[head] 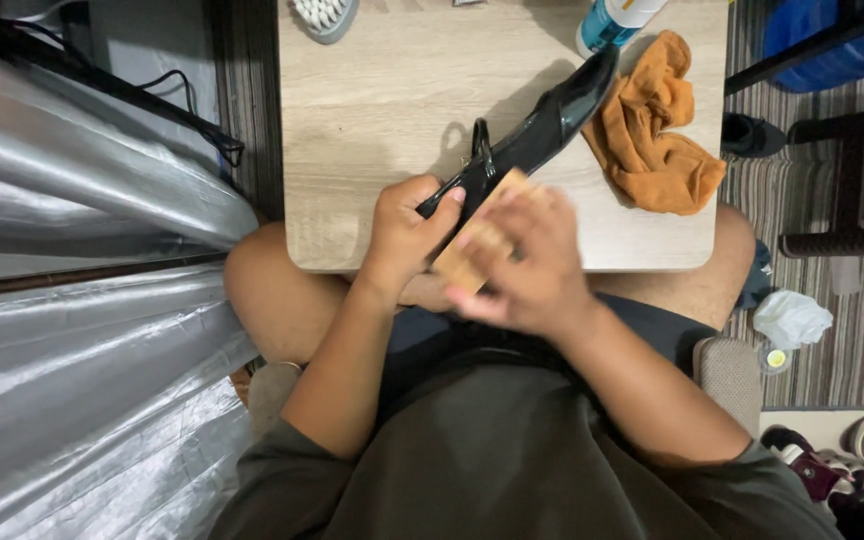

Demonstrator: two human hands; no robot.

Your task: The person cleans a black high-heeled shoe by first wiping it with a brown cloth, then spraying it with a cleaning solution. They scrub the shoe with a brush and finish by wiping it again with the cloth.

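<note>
Black glossy shoe [537, 135] on the table [372, 110] beside the orange cloth [657, 135], left hand [404, 237] fingers pinching its heel, right hand [522, 262] fingers wrapped round a wooden brush [480, 238]: brushing underway; steady strokes needed.

On the table [372, 110], the shoe [542, 125] lies between both hands near the front edge, the cloth [657, 140] just right, the bottle [612, 20] behind it

Left hand [404, 235] fingers curled tight; right hand [524, 262] blurred, fingers apparently closed.
</note>
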